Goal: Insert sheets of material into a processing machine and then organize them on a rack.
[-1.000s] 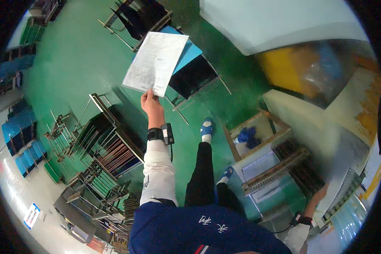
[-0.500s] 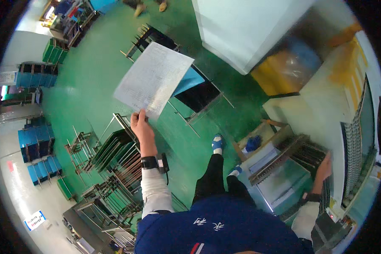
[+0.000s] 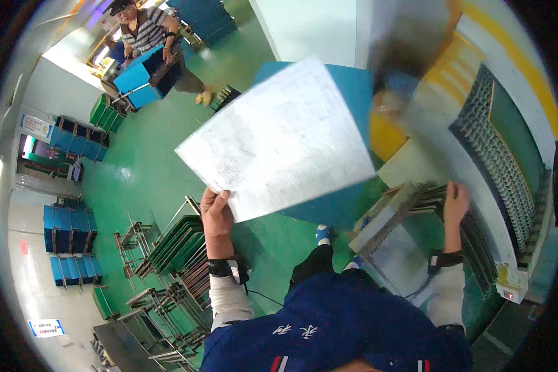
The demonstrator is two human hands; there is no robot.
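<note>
My left hand (image 3: 218, 217) pinches a large white printed sheet (image 3: 285, 142) by its lower left corner, thumb on top. The sheet is held up tilted in front of me, and its fine print is too washed out to read. Behind it shows a flat blue panel (image 3: 347, 124), mostly covered by the sheet. At the right, my right hand (image 3: 456, 208) has its fingers bent together at the upper end of a slotted rack (image 3: 477, 248) with dark thin boards in it. What those fingers hold is hidden.
A metal rack with green boards (image 3: 180, 242) stands at lower left. At right is a machine with a bed of rollers (image 3: 508, 180). A person (image 3: 149, 37) at the far left holds a blue rack (image 3: 139, 77). Blue racks (image 3: 74, 229) line the left wall.
The printed sheet has moved right and now looks larger. My right hand has risen along the slotted rack. More of the person with the blue rack has come into view.
</note>
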